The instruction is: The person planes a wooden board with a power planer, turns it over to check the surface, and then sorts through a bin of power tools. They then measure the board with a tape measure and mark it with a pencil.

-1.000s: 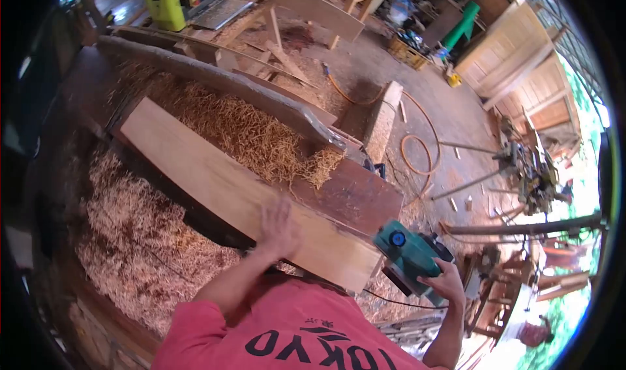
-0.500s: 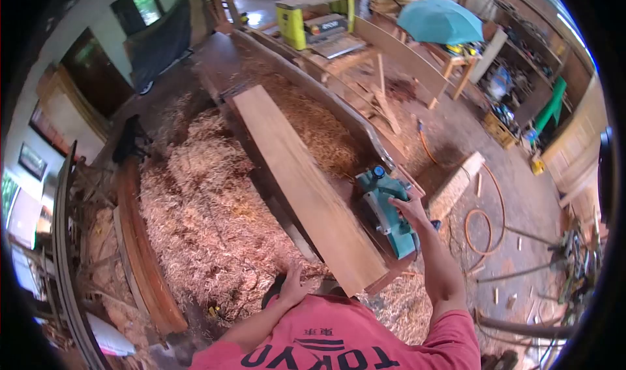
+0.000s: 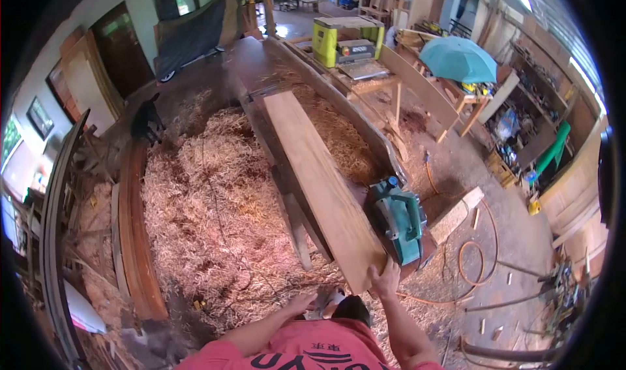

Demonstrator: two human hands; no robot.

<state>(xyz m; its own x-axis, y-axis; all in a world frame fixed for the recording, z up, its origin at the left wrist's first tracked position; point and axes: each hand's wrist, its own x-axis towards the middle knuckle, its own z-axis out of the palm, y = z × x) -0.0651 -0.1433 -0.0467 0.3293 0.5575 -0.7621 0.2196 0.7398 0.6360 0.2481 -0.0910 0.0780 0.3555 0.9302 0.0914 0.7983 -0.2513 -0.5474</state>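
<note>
Centrally, the wooden board lies lengthwise on the dark workbench, its near end toward the person. The right hand grips the right corner of that end; the fingers' position under the board is hidden. The left hand holds nothing; its fingers extend loosely, apart from the board. The teal power planer rests just right of the board, near its close end, with neither hand on it. Between the board and the raised side rail, a trough-like space contains curled wood shavings. A larger heap of shavings covers the ground left of the bench. At the right, a yellowish crate stands below wall shelves loaded with assorted items. The crate's contents appear dark and mixed, but are too small to identify.
</note>
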